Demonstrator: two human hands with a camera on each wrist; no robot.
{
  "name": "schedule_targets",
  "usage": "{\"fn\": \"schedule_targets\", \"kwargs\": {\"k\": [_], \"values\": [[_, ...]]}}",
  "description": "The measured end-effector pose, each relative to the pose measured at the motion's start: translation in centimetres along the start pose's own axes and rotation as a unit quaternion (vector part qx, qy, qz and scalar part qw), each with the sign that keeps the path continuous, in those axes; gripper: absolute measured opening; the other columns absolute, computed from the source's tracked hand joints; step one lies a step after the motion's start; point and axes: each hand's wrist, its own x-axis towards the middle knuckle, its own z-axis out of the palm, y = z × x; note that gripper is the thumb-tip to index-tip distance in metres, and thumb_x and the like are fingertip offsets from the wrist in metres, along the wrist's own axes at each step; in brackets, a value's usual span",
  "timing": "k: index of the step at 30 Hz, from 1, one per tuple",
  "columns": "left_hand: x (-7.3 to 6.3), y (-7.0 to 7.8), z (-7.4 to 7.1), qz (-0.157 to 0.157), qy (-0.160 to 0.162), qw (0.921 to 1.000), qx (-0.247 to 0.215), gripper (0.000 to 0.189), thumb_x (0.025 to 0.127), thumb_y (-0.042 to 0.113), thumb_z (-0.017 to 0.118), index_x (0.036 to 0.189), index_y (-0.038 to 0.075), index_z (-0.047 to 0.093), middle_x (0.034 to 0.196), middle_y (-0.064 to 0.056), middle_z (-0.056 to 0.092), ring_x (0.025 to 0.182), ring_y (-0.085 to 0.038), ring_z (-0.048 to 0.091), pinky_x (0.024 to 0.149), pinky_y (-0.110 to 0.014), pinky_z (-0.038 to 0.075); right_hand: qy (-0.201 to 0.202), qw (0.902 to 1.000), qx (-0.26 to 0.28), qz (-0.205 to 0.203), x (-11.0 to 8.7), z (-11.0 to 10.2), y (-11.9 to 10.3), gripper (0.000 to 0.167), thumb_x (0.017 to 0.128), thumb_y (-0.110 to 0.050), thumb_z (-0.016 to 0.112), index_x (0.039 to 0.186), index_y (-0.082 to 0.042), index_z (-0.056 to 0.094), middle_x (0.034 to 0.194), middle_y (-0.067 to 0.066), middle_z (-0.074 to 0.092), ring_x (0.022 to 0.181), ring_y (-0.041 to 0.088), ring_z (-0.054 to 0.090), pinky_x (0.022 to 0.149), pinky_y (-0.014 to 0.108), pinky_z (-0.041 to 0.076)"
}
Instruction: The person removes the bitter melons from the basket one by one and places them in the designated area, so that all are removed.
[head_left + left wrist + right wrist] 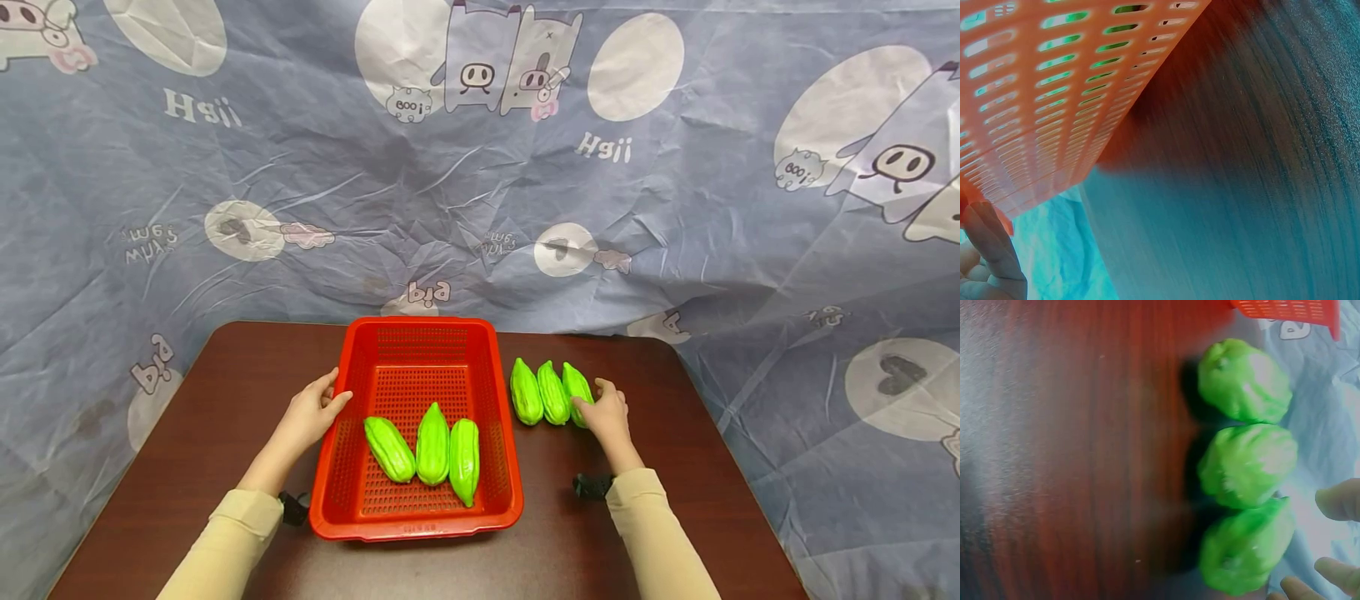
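Note:
A red plastic basket (420,527) with slotted walls stands on the table, holding three green ribbed gourds with pointed tips; the middle one (432,450) lies between the other two. My left hand (315,408) grips the basket's left rim, thumb over the edge and fingers outside, as the left wrist view shows beside the basket wall (1054,125). Right of the basket, three similar gourds lie in a row. My right hand (609,414) is at the rightmost gourd (576,383), thumb and fingers spread on either side of it. In the right wrist view that gourd (1241,550) is lowest.
The dark brown wooden table (277,367) has rounded far corners. A blue-grey cloth (420,183) with cartoon prints hangs behind it and along the sides. A black wrist strap piece (592,486) shows by the right sleeve, another (295,507) by the left.

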Motion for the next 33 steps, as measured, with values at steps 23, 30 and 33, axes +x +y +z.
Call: {"fn": "schedule_targets", "kwargs": {"k": [23,30,33], "values": [[-0.1,0.1,0.0,0.0,0.0,1.0,0.004,0.062,0.1,0.021,0.059,0.148,-0.009,0.035,0.115,-0.028,0.06,0.095,-0.033,0.062,0.077,-0.043,0.054,0.002,0.9967,0.054,-0.06,-0.7,-0.8,-7.2,0.071,0.094,-0.034,0.065,0.151,-0.006,0.034,0.148,0.024,0.033,0.137,0.041,0.031,0.107,0.056,0.036],[0.0,-0.1,0.0,0.001,0.001,1.0,0.006,0.062,0.1,0.022,0.059,0.148,-0.009,0.035,0.117,-0.029,0.06,0.097,-0.034,0.063,0.079,-0.044,0.055,-0.014,0.9938,0.058,-0.094,-1.9,-0.6,-9.6,0.069,0.094,-0.036,0.064,0.15,-0.006,0.036,0.147,0.022,0.036,0.127,0.04,0.041,0.102,0.054,0.041],[0.0,-0.1,0.0,0.004,0.003,1.0,0.008,0.061,0.1,0.021,0.059,0.148,-0.009,0.035,0.118,-0.03,0.059,0.098,-0.036,0.063,0.079,-0.045,0.055,-0.02,0.9926,0.057,-0.106,-2.5,-0.4,-10.5,0.069,0.093,-0.036,0.065,0.148,-0.005,0.038,0.145,0.022,0.039,0.126,0.039,0.042,0.102,0.053,0.04]]}}
